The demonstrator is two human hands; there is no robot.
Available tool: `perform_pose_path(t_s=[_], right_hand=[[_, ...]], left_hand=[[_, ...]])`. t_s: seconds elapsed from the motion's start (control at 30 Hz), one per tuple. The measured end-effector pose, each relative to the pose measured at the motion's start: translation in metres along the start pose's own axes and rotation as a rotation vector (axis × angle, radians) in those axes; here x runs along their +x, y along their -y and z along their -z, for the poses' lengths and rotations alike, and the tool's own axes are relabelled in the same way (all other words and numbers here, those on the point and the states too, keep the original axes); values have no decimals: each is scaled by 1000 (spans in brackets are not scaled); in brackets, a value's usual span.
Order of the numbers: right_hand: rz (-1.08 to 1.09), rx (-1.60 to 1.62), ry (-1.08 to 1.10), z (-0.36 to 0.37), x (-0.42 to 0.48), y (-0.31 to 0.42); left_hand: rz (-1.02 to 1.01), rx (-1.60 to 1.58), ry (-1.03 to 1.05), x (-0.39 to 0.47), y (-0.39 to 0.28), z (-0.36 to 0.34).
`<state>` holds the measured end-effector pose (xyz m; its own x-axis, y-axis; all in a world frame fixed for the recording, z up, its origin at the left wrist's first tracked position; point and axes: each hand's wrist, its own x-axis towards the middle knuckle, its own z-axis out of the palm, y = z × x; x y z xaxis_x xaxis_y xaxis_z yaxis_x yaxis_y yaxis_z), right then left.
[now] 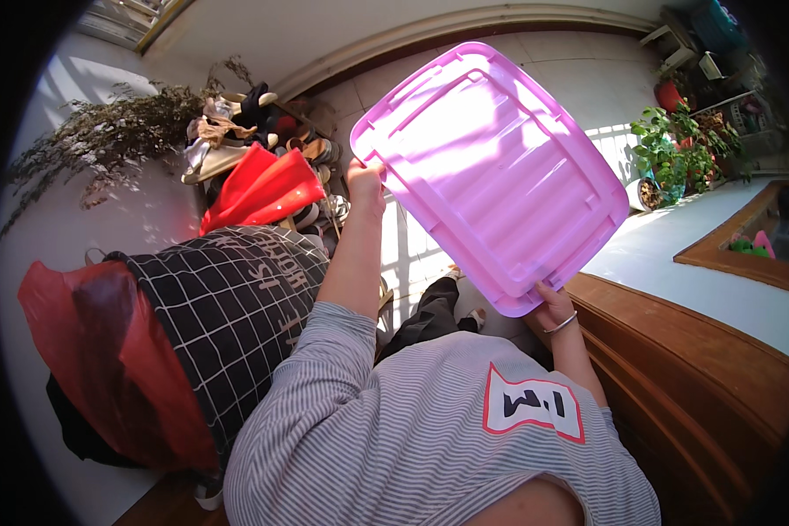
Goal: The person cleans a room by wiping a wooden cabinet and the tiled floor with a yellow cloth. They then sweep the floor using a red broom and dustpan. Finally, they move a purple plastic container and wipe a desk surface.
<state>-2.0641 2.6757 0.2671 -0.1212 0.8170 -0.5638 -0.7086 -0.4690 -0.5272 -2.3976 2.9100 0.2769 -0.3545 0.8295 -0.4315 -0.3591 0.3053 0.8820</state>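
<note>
A pink plastic storage-box lid (493, 177) is held up in front of me, tilted, with strong sunlight across its ribbed face. My left hand (366, 183) grips its left edge, thumb on the face and the other fingers mostly hidden beneath. At the lid's near right corner, my right hand (553, 304) holds the rim; a silver bangle (561, 323) circles that wrist. Below the lid, the tiled floor and my feet in sandals are partly visible.
To the left stands a black-and-white checked fabric hamper (237, 289) with a red plastic bag (105, 355). Beyond it are a red bag (263, 187), piled shoes (230, 148) and dried branches (125, 131). Wooden trim (670, 329) runs along the right, with potted plants (677, 144) farther off.
</note>
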Motion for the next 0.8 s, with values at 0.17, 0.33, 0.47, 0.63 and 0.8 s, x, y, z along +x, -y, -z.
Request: perform_pose_path(t_s=[0.17,0.33,0.47,0.63,0.8], right_hand=[[11,15,5,4,-9,4],[6,17,4,0,-17,6],[8,-6,-6,0,-21,8],[29,-36,-23,3,-27,10],[25,-34,-9,5,-28,7]], left_hand=[[53,-167,84,2,-13,-7],[7,20,58,30,-4,1],[-110,217,-14,43,7,7],[97,112,43,24,-29,-15],[121,308,219,48,-26,12]])
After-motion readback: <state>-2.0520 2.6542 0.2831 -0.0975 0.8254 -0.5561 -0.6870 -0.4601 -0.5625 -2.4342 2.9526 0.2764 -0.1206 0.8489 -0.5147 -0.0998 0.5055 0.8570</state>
